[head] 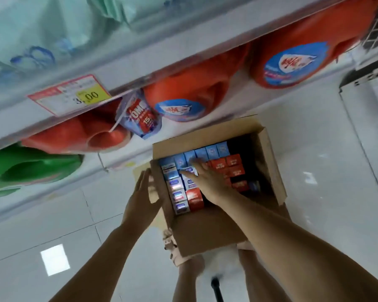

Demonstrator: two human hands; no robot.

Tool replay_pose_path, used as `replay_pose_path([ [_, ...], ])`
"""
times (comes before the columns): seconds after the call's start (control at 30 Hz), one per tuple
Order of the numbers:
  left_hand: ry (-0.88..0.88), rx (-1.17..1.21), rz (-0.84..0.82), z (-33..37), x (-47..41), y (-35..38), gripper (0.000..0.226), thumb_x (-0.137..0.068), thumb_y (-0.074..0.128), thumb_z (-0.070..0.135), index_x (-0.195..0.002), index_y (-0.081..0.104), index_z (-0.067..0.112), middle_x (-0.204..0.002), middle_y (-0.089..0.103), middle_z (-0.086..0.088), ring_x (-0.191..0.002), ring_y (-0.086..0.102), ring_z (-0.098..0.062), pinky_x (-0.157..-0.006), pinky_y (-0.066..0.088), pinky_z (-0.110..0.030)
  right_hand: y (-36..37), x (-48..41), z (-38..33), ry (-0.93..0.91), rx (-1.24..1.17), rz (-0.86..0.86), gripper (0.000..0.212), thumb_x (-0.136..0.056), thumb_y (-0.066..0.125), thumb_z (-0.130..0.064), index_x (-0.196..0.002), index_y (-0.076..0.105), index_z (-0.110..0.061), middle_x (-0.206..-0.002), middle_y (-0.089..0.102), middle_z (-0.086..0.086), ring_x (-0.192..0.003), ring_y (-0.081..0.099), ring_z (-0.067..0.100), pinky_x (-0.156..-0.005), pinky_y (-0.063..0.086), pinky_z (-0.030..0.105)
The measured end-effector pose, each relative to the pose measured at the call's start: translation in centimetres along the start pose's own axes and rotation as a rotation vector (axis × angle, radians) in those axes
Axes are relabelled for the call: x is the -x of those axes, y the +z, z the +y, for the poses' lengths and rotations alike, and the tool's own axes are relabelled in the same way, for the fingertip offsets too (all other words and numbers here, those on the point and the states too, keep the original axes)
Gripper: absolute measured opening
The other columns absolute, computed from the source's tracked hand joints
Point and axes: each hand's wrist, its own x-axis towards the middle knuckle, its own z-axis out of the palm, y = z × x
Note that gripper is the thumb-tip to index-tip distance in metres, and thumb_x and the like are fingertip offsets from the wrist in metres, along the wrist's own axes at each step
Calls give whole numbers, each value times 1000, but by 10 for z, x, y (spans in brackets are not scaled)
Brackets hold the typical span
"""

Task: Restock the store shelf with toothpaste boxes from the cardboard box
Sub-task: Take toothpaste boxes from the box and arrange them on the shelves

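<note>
An open cardboard box (207, 227) stands on the white floor below me, packed with upright toothpaste boxes: blue ones (205, 152) along the far side, silver-blue ones (176, 188) at the left, red ones (235, 165) to the right. My right hand (207, 179) reaches into the box, its fingers spread over the blue and white boxes in the middle; whether it grips one is unclear. My left hand (141, 197) lies flat and open against the outside of the box's left wall. The store shelf (122, 83) runs across the upper left.
Under the shelf edge sit red detergent jugs (190, 92), a green jug (31, 168) and a hanging detergent pouch (140, 118). A red price tag (71, 94) hangs on the shelf rail. My feet in pale sandals (175, 249) stand under the box's near side.
</note>
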Motion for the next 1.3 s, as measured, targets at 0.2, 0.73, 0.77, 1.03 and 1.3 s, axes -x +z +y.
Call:
replay_pose_path([
  [0.2, 20, 12, -4, -13, -4, 6, 91, -85, 69, 23, -152, 7, 28, -145, 45, -2, -123, 53, -25, -91, 47, -33, 24, -22, -1, -221, 277, 115, 57, -51, 86, -8, -105, 70, -19, -110, 66, 8, -106, 61, 28, -82, 52, 36],
  [0.73, 16, 79, -1, -18, -7, 14, 87, -89, 63, 18, -151, 3, 29, -146, 44, -3, -124, 52, -26, -93, 49, -38, 29, -11, 1, -112, 257, 91, 82, -41, 87, 5, -118, 65, -16, -123, 61, 18, -112, 60, 34, -85, 53, 39],
  [0.77, 19, 76, -1, -18, -6, 14, 87, -89, 62, 18, -151, 3, 29, -146, 44, -4, -124, 52, -26, -93, 48, -38, 28, -13, 1, -107, 244, 114, 83, -42, 86, 6, -120, 64, -14, -121, 61, 18, -112, 60, 33, -85, 53, 39],
  [1.03, 3, 56, 15, -15, -1, 14, 86, -90, 62, 17, -152, 4, 27, -142, 48, -5, -121, 54, -26, -89, 50, -37, 18, -14, 3, -158, 231, 30, 75, -89, 52, 6, -151, 19, -20, -154, 15, 18, -144, 12, 32, -114, 22, 37],
  [1.3, -45, 62, 19, -10, 0, 14, 80, -93, 57, 16, -151, 4, 30, -140, 50, -6, -119, 55, -27, -89, 50, -37, 26, -10, -1, -138, 230, 42, 82, -83, 62, 7, -150, 21, -16, -155, 12, 20, -145, 11, 34, -110, 35, 41],
])
